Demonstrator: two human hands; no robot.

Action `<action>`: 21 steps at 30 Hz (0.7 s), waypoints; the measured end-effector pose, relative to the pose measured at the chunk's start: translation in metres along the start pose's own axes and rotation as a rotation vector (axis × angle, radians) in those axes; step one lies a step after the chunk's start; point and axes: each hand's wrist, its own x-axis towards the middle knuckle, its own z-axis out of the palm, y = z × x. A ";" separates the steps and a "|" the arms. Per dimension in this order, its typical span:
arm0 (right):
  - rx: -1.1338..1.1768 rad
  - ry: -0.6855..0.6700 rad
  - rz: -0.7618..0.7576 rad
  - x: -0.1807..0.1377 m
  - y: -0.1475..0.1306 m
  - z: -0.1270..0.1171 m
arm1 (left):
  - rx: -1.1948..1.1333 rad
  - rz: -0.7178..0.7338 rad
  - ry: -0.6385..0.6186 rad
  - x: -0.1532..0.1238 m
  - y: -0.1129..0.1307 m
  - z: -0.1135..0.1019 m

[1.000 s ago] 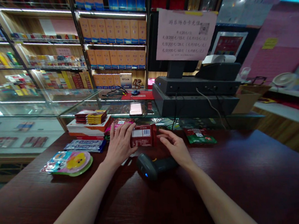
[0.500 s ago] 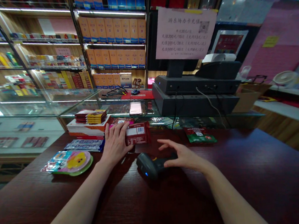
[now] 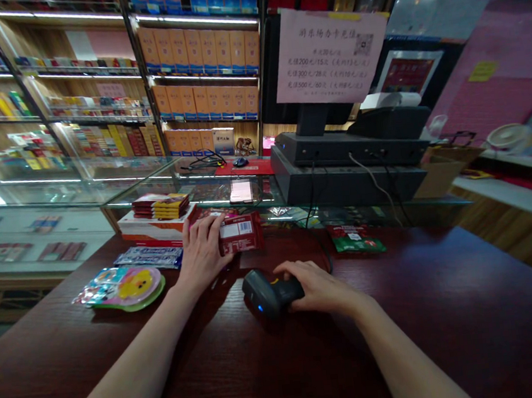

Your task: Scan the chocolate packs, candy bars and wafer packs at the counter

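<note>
Scanner (image 3: 266,295) lies crosswise, head leftward | right hand (image 3: 320,287) closed round it | left hand (image 3: 202,251) grips red packet (image 3: 241,233)

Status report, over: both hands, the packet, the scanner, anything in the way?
Left hand holds red packet, barcode label showing. Right hand grips scanner. Nothing between scanner and packet.

A red packet (image 3: 240,232) sits barcode-up just behind a black scanner (image 3: 269,293)
</note>
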 end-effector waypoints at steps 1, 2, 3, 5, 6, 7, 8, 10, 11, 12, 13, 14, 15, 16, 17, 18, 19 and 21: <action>-0.001 -0.002 -0.016 0.000 -0.001 0.000 | -0.006 -0.001 0.000 0.000 0.000 0.000; 0.000 -0.004 -0.032 0.000 -0.002 -0.001 | -0.009 -0.001 -0.001 0.000 0.000 0.000; 0.003 -0.007 -0.047 0.000 -0.003 -0.001 | -0.008 -0.002 -0.004 0.000 0.000 0.000; 0.012 -0.007 -0.068 0.000 -0.004 -0.003 | 0.002 0.000 -0.009 0.000 0.000 0.000; 0.017 -0.004 -0.074 0.000 -0.004 -0.004 | 0.008 0.002 -0.011 -0.001 0.000 0.000; 0.022 0.003 -0.078 0.000 -0.004 -0.006 | 0.014 0.003 -0.013 -0.001 0.000 0.000; 0.028 0.013 -0.081 0.000 -0.003 -0.007 | 0.019 0.005 -0.014 -0.001 0.000 0.000; 0.047 0.049 -0.079 -0.002 0.000 -0.011 | 0.029 0.007 -0.016 -0.001 0.000 0.000; 0.063 0.073 -0.074 -0.002 0.001 -0.012 | 0.035 0.008 -0.016 -0.001 0.001 0.000; 0.081 0.098 -0.067 -0.004 0.002 -0.014 | 0.042 0.010 -0.015 -0.001 0.001 0.001; 0.102 0.123 -0.058 -0.005 0.003 -0.016 | 0.048 0.014 -0.015 -0.001 0.001 0.001; 0.127 0.144 -0.048 -0.006 0.004 -0.019 | 0.053 0.018 -0.015 -0.001 0.002 0.001; 0.153 0.160 -0.039 -0.007 0.004 -0.021 | 0.056 0.021 -0.016 0.000 0.002 0.001; 0.177 0.172 -0.032 -0.008 0.003 -0.023 | 0.057 0.023 -0.016 0.000 0.002 0.001; 0.200 0.181 -0.030 -0.009 0.003 -0.026 | 0.058 0.025 -0.016 0.000 0.003 0.001; 0.222 0.186 -0.030 -0.010 0.003 -0.028 | 0.057 0.024 -0.015 -0.001 0.003 0.002; 0.242 0.189 -0.032 -0.010 0.003 -0.031 | 0.056 0.024 -0.016 -0.001 0.003 0.002; 0.270 0.188 -0.034 -0.012 0.004 -0.034 | 0.056 0.021 -0.014 -0.002 0.004 0.003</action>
